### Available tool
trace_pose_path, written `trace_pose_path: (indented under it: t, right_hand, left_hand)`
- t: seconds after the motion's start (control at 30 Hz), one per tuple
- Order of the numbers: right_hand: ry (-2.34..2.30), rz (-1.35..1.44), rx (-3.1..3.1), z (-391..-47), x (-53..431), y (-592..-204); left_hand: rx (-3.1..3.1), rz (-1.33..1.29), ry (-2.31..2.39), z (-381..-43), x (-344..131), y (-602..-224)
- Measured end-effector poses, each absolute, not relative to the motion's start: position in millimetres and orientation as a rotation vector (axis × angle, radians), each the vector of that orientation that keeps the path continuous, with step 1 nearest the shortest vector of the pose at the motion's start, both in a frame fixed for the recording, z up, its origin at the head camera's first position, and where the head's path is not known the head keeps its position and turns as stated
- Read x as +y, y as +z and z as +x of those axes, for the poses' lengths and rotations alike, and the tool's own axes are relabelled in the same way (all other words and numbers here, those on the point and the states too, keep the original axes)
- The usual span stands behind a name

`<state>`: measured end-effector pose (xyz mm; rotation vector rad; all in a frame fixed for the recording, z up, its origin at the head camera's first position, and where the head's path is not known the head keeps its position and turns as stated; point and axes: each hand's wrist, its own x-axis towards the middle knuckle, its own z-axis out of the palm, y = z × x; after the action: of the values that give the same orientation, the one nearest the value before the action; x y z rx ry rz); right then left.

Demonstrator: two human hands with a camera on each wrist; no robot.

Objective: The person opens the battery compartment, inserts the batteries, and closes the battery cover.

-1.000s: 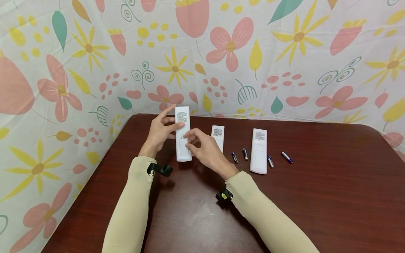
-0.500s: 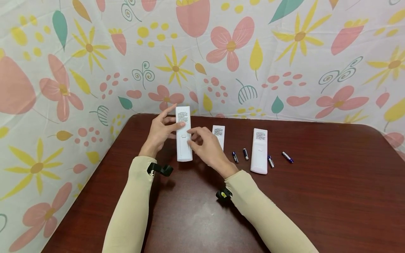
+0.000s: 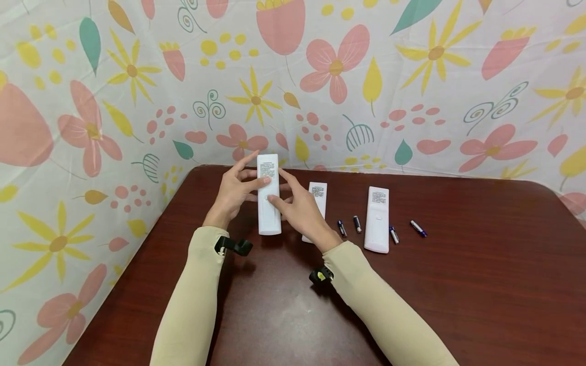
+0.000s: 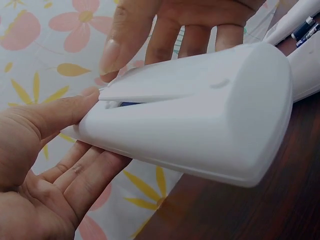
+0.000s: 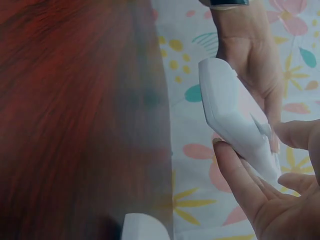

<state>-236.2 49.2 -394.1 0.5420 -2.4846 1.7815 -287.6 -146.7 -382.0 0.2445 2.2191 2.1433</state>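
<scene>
1. Floral cloth (image 3: pixel 336 67) backs our head view: our left hand (image 3: pixel 232 194) pinches a remote control (image 3: pixel 266 190) above the table (image 3: pixel 480 269); our right hand (image 3: pixel 299 208) has shifted to grip it, clear of loose batteries (image 3: pixel 357 224).
2. Left wrist: its battery cover (image 4: pixel 160 80) stands ajar, apparently the sticking point.
3. Right wrist: our right thumb (image 5: pixel 296 135) meets it, likely pressing.

Held between left hand (image 3: pixel 231 192) and right hand (image 3: pixel 299 206), a long white plastic remote control (image 4: pixel 180 127), printed back toward the head camera. Has a flat white plastic battery cover (image 4: pixel 175 80) by the right hand, gapping along one edge, showing blue beneath.
</scene>
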Motion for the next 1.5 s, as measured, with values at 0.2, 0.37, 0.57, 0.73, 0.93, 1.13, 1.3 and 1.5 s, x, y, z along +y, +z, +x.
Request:
trace_pose_path:
  t: [0.2, 0.37, 0.57, 0.73, 0.93, 1.13, 1.3, 1.5]
  right_hand:
    - [1.845, 0.535, -2.501, -238.0, 49.2, -393.3]
    - [1.845, 0.540, -2.518, -239.0, 50.2, -393.8]
    - [1.855, 0.547, -2.512, -240.0, 50.7, -395.0]
    - [1.855, 0.534, -2.521, -240.1, 50.8, -394.5]
    - [1.845, 0.526, -2.533, -238.9, 50.3, -392.9]
    - [1.822, 0.521, -2.538, -238.3, 50.2, -392.6]
    - [1.798, 0.523, -2.545, -238.5, 49.8, -393.4]
    - [1.793, 0.526, -2.539, -238.7, 49.7, -393.8]
  left_hand:
    - [2.228, 0.241, 2.140, -287.5, -146.5, -380.8]
    - [2.227, 0.246, 2.140, -287.7, -146.1, -381.5]
    - [2.205, 0.249, 2.159, -287.5, -145.2, -382.0]
    - [2.216, 0.261, 2.148, -287.5, -144.6, -380.5]
    - [2.216, 0.263, 2.139, -287.6, -144.4, -380.4]
    - [2.197, 0.263, 2.151, -287.2, -144.5, -381.2]
    - [2.199, 0.271, 2.150, -287.6, -144.7, -382.7]
    - [2.201, 0.269, 2.148, -289.3, -145.3, -384.1]
